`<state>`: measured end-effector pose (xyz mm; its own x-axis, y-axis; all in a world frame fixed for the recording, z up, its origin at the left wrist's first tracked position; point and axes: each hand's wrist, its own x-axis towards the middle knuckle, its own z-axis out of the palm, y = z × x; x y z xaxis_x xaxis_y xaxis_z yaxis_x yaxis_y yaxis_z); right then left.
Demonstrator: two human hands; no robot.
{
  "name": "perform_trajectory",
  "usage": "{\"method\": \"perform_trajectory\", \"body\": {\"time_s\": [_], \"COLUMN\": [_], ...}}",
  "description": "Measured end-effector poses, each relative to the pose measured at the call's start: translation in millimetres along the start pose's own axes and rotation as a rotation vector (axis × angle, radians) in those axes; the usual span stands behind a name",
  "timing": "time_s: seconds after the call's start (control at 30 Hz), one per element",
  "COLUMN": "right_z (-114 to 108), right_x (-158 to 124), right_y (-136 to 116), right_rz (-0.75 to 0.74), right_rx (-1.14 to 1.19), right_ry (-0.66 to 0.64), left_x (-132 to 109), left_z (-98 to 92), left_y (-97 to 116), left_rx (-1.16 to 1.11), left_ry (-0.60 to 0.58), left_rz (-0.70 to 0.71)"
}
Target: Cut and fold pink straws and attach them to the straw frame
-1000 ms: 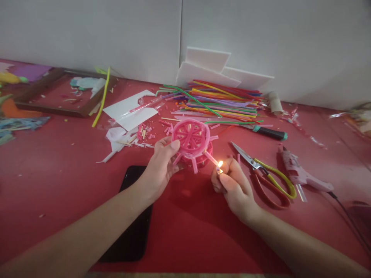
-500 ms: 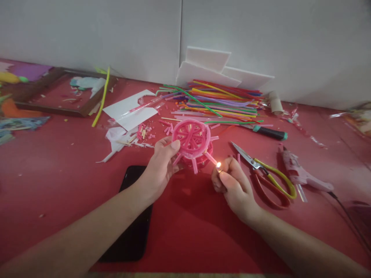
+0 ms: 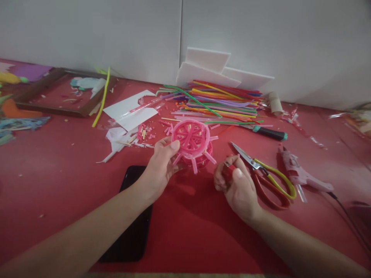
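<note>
My left hand (image 3: 165,162) is closed on a pink wheel-shaped craft piece (image 3: 191,138), thumb on its near rim. The piece has a spoked round face, a second ring below, and several short pink pegs sticking out around it. Some of its underside is hidden. To the right, my right hand (image 3: 237,185) is wrapped round a red lighter (image 3: 228,170) with a metal top, and no flame shows. The lighter is apart from the nearest pink peg. Scissors (image 3: 268,175) with one red and one yellow handle lie just right of this hand.
A black phone (image 3: 130,227) lies under my left forearm. Behind are a heap of coloured pipe cleaners (image 3: 223,100), white board pieces (image 3: 205,71), a utility knife (image 3: 271,133) and pink scraps. A pink glue gun (image 3: 304,173) rests at right, a brown frame (image 3: 49,108) at left.
The lighter's flame, at the tip of a pink peg before, has gone out. My right hand has drawn slightly right and away from the peg. My left hand has barely moved.
</note>
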<state>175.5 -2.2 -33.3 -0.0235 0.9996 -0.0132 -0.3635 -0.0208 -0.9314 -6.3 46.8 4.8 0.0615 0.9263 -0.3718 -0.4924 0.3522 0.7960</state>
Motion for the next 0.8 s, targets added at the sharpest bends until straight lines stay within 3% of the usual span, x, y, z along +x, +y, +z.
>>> {"method": "perform_trajectory", "body": {"time_s": [0.3, 0.8], "right_z": [5.5, 4.8], "right_x": [14.7, 15.4], "right_y": [-12.9, -11.6], "right_rz": [0.152, 0.212], "right_rx": [0.059, 0.064], "right_ry": [0.225, 0.216], "left_x": [-2.5, -1.8], "left_z": [-5.8, -4.9], "left_y": [-2.2, 0.6], "left_rx": [0.009, -0.055], "left_ry": [-0.169, -0.169], "left_rz": [-0.08, -0.096]}}
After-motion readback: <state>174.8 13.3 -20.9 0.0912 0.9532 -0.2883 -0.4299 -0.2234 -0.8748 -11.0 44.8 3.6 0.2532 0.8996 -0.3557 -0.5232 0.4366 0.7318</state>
